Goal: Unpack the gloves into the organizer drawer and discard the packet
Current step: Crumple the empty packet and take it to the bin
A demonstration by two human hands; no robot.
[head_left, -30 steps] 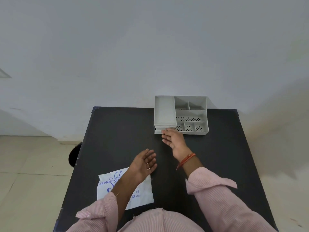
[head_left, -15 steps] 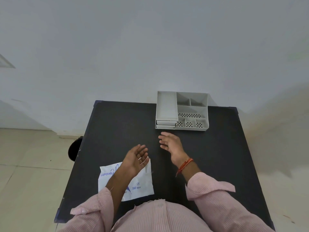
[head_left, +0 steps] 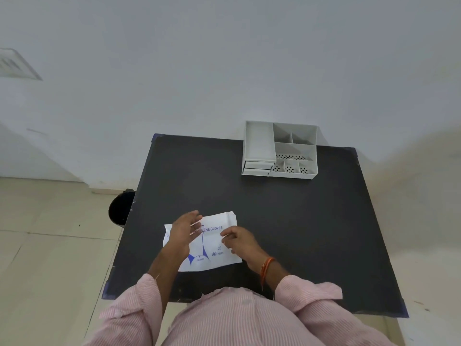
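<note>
Packet (head_left: 212,245) of gloves lies flat on the near-left part of the table (head_left: 287,221), white with blue print, "GLOVES" and "100" readable on it. Both hands are right on it. The left hand (head_left: 183,234) sits over the packet's left half, fingers spread and loose, not clenched; can't tell if it's actually pressing down or just above the surface. The right hand (head_left: 240,242) is at the packet's right edge with fingers curled in toward the edge, looks like a pinch on it but honestly can't tell if it has hold of it. Orange thread band on that wrist, pink striped sleeves rolled up on both arms.

Organizer (head_left: 280,152) is at the far edge of the table, well apart from the packet, up against the wall (head_left: 224,71). It's white, with a long open tray on its left, small drawers under that, and perforated compartments on its right. Drawers look pushed in.

Table top is matte black, with bluish corners. Wall is plain pale grey. Floor (head_left: 50,245) is beige tile. A black bin (head_left: 122,208) stands on the floor just beside the table's left edge, partly hidden by it.
</note>
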